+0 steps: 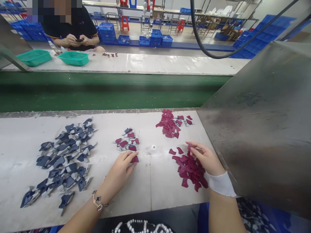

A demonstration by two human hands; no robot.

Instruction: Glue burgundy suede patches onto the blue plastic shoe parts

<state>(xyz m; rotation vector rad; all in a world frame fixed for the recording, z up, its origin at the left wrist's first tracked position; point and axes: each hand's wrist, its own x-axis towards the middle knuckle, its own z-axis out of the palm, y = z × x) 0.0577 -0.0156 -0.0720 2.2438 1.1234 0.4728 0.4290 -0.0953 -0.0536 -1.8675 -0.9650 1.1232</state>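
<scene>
Viewing position: head camera, looking forward and down across a white workbench (150, 181).

Left hand (119, 171): fingers closed together, tips resting on a maroon cut piece (134, 159) on the bench; a bracelet (97, 200) circles the wrist.

Right hand (202, 158): thumb and forefinger pinched together at the top of the lower maroon pile (190, 171); whether a piece lies between them cannot be told. A white wrist wrap (220, 184) sits above it.

Nearest stock: a small mixed pile (126, 141) of maroon and navy pieces lies between the hands, just above the left hand.

Other stock: a large navy-and-white pile (64, 158) to the left; an upper maroon pile (168, 123) beyond the right hand.

Placement: the piles stand well apart, apparently so each kind stays separate and within reach of one hand.

Right edge: a stainless steel panel (255, 129) rises beside the bench.

Beyond: a green conveyor belt (102, 92), then a far bench with two teal baskets (34, 57) (73, 58). A co-worker's hands (75, 40) hold a small dark item there, over the bench edge.

Background: stacked blue crates (155, 38).
</scene>
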